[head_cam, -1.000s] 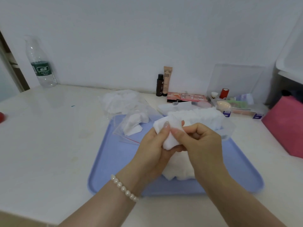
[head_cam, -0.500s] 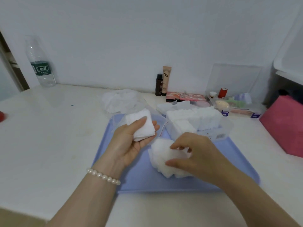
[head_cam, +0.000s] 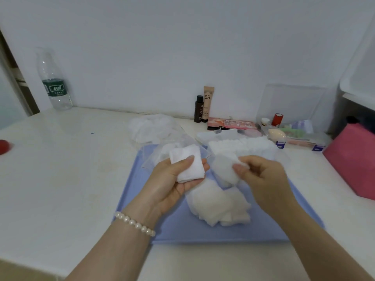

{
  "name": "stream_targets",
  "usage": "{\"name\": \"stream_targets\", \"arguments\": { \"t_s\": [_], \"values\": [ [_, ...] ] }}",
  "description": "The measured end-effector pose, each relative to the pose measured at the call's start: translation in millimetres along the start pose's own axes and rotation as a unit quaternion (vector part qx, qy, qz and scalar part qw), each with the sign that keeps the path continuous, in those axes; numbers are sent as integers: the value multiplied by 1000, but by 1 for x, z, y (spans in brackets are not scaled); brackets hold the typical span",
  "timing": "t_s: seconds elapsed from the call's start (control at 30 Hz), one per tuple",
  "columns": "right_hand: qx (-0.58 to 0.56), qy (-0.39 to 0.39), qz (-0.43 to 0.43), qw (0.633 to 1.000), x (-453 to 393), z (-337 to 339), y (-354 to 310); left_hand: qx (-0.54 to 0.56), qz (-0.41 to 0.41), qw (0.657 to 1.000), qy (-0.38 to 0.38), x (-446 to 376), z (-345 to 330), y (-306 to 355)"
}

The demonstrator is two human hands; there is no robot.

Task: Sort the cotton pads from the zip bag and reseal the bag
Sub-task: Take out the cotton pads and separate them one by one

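Note:
My left hand (head_cam: 172, 181) lies palm up over the blue tray (head_cam: 178, 230) and holds a small stack of white cotton pads (head_cam: 187, 162) under its thumb. My right hand (head_cam: 261, 175) pinches a single cotton pad (head_cam: 224, 169) just right of that stack. A loose heap of cotton pads (head_cam: 219, 203) lies on the tray below both hands. The clear zip bag (head_cam: 156, 157) with a few pads inside lies at the tray's far left corner, partly hidden by my left hand. A clear box with rows of pads (head_cam: 241, 145) stands at the tray's far right.
Another clear bag of cotton (head_cam: 150, 126) lies behind the tray. A water bottle (head_cam: 53, 84) stands far left. Two cosmetic tubes (head_cam: 205, 104), a palette (head_cam: 231, 124) and a clear organiser (head_cam: 294, 134) line the wall. A pink box (head_cam: 353, 161) sits at right.
My right hand has lifted one pad off the heap and brought it up beside my left hand's stack. The left hand has stayed put with its stack.

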State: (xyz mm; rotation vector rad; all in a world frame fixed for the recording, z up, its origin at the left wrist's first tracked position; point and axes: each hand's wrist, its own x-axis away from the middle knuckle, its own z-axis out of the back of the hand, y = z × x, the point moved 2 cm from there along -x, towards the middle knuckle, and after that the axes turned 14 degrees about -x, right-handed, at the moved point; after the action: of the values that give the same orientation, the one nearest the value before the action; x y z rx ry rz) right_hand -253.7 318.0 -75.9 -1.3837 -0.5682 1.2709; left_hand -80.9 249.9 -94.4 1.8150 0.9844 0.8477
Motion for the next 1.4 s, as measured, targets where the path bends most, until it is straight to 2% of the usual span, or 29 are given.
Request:
{"name": "stream_targets", "arguments": {
  "t_s": [0.07,0.13,0.2,0.27,0.37,0.5,0.67,0.8,0.9,1.07,1.23,1.3,1.4],
  "values": [
    [-189,45,-27,980,-2,3,-9,-4,-2,1000,-10,0,-3,-1],
    [-339,6,-100,936,-2,0,-14,-17,-4,1000,-22,0,-7,-3],
    [-377,-48,-132,916,1,-7,-16,-48,-2,998,-44,0,-10,-8],
    [-340,-72,-126,929,4,-13,-17,-95,2,992,-83,2,-16,-11],
    [-268,-37,-80,959,5,-16,-18,-129,9,982,-139,8,-25,-13],
    [-217,-16,-42,975,6,-18,-22,-100,12,978,-183,13,-30,-14],
    [-196,-34,-37,979,5,-13,-22,-63,33,975,-210,10,-27,-13],
    [-170,-5,-23,985,7,-15,-23,12,54,972,-230,9,-26,-13],
    [-156,12,-14,988,8,-16,-25,10,45,977,-208,9,-26,-11],
    [-141,16,-3,990,11,-22,-21,-74,10,982,-174,13,-29,-13],
    [-140,47,-13,989,3,-4,-15,-12,10,998,-60,5,-11,-3],
    [-93,7,-56,994,1,0,-9,2,10,1000,-29,2,-2,1],
    [47,-85,-138,986,6,-8,0,11,21,1000,0,1,4,3]
  ]
}}
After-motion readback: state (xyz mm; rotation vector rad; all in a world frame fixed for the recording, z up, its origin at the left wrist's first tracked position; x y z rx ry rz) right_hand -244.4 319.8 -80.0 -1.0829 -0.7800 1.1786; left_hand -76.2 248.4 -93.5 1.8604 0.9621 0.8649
